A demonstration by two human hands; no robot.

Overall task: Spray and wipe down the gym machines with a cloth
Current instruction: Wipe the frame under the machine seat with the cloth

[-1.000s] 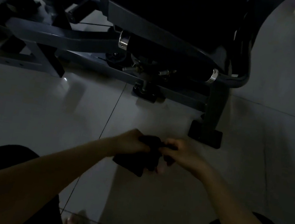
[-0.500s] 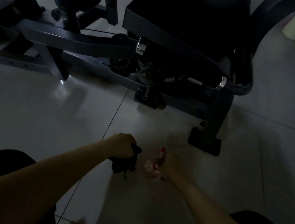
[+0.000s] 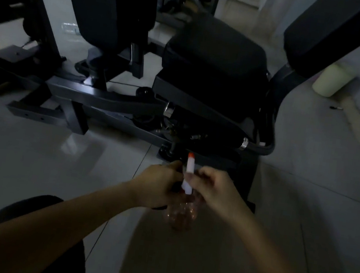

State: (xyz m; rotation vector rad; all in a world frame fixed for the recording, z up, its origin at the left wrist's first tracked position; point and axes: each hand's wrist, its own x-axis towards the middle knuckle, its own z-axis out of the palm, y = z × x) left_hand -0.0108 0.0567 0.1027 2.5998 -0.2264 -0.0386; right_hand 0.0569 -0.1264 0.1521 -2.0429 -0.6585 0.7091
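In the dim light the cloth (image 3: 175, 185) is nearly hidden in the curled left hand (image 3: 158, 184); only its dark edges show. The right hand (image 3: 213, 189) grips the spray bottle (image 3: 180, 215) at the neck, in front of the gym machine (image 3: 213, 55). The bottle stands nearly upright, orange tip (image 3: 191, 155) up. Earlier the hands were apart and the bottle was lower.

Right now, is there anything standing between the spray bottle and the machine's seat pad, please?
Nothing visible does. The right hand grips the spray bottle, the left hand holds the cloth beside it, and only open air lies between its nozzle and the seat pad.
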